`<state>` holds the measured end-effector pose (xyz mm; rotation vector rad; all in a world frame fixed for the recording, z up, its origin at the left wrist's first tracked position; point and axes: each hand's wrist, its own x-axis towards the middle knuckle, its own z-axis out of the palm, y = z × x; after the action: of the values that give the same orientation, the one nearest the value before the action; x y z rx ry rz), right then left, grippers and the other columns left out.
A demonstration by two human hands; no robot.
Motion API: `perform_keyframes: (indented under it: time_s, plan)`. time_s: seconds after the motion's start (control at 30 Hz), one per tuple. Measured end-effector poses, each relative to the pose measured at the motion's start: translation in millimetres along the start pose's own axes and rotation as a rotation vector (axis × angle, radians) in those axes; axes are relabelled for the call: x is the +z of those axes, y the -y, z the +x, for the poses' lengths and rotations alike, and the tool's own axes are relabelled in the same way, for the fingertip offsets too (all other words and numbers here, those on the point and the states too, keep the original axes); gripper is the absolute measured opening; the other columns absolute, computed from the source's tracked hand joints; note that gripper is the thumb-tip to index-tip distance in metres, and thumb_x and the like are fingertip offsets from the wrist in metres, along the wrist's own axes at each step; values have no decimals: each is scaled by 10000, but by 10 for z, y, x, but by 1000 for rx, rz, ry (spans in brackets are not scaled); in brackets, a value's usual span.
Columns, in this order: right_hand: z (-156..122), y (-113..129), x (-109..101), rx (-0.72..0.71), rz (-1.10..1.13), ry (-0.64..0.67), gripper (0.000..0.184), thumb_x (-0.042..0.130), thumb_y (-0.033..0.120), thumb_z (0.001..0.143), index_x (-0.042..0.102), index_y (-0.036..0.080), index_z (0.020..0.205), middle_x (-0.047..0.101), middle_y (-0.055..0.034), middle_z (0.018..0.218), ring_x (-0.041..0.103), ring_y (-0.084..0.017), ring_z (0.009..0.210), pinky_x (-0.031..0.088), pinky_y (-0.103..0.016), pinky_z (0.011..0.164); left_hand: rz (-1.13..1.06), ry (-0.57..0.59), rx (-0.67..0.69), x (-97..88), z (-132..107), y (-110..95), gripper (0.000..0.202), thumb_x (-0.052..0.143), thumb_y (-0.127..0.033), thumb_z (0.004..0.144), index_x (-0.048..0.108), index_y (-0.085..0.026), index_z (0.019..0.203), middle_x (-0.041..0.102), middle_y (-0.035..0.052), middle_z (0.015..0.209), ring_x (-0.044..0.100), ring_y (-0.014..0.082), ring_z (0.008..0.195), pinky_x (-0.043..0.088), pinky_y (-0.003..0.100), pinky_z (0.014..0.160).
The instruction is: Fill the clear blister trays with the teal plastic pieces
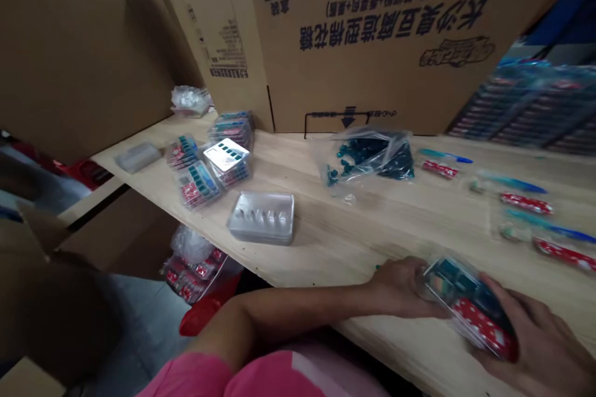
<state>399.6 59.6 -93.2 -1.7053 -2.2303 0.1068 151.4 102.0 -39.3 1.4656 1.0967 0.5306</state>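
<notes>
At the front right of the table, my left hand [404,288] and my right hand [542,335] hold a clear plastic tray pack [468,304] between them. My left hand closes on its left end, while the right hand wraps its other end. Dark teal pieces and a red item with white dots show through the blurred plastic. Whether it is one pack or a stack, I cannot tell. Beyond my hands lies a clear bag [367,155] of dark teal pieces. Toward the right edge, blue pens [526,183] and red dotted pieces [526,203] lie in clear trays.
Clear moulded trays [261,218] sit near the front edge, with stacked filled packs [200,184] behind them. Large cardboard boxes [363,43] wall off the back. More stacked packs [526,105] stand back right. A red container [205,313] with packs is below the table.
</notes>
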Motion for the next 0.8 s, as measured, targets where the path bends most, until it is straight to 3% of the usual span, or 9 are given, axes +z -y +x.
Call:
perform_keyframes:
  time_s: [0.1,0.17,0.3,0.4,0.47,0.53,0.63,0.7,0.8]
  plan:
    - [68,414,-43,139,-63,47,993,625,502,649,210,221,1507,557,-205,1168,533,-443,1092,453,-529,830,-345,-187,-95,50,-132,65,964,815,-373,565,364,-220,1403,561,109,1303,555,302,1178,456,460,1018]
    - [195,786,-45,214,-87,68,974,582,572,666,259,148,1481,534,-225,1190,529,-445,1090,459,-522,844,-421,-333,-118,28,-225,90,1044,820,-348,562,285,-183,1444,439,152,1423,441,315,1304,366,464,1099]
    - [525,1435,4,272,-88,62,895,542,634,695,355,139,1417,503,-223,1228,542,-423,1032,447,-536,819,-316,-479,-95,-250,-371,102,997,784,-274,599,276,-106,1440,259,204,1532,204,329,1442,168,448,1191]
    - [682,1646,43,223,-106,-20,830,545,607,725,373,139,1388,500,-222,1207,514,-419,1068,411,-551,855,-193,-572,-8,-532,-466,113,926,751,-282,638,293,-123,1426,235,199,1548,136,329,1463,91,476,1199]
    - [712,1682,53,191,-110,-62,814,547,601,735,373,137,1381,499,-224,1193,505,-419,1066,396,-559,867,-139,-625,53,-646,-528,130,875,746,-301,644,331,-151,1400,288,188,1527,172,332,1453,76,502,1194]
    - [700,1710,41,169,-82,-102,831,562,604,722,371,133,1379,503,-219,1165,510,-409,1038,401,-553,867,-170,-643,86,-661,-570,139,844,745,-326,649,353,-162,1379,354,189,1481,276,336,1407,152,517,1177]
    - [668,1842,-45,134,30,-161,859,607,543,694,323,161,1409,500,-195,1151,508,-392,1040,413,-541,879,-460,-577,147,-556,-585,88,901,751,-390,654,288,-188,1400,496,161,1337,513,295,1206,386,480,1058]
    - [662,1970,-147,91,114,-176,916,634,509,674,258,181,1442,493,-188,1179,489,-399,1086,414,-546,896,-674,-510,229,-530,-601,3,913,743,-410,682,228,-224,1412,585,101,1192,603,234,1053,473,424,969]
    - [685,2046,-285,-41,222,-113,971,629,530,694,162,200,1478,430,-191,1330,432,-398,1217,412,-536,949,-705,-516,325,-831,-750,-142,841,754,-350,696,276,-262,1382,628,44,1048,638,196,958,519,374,898]
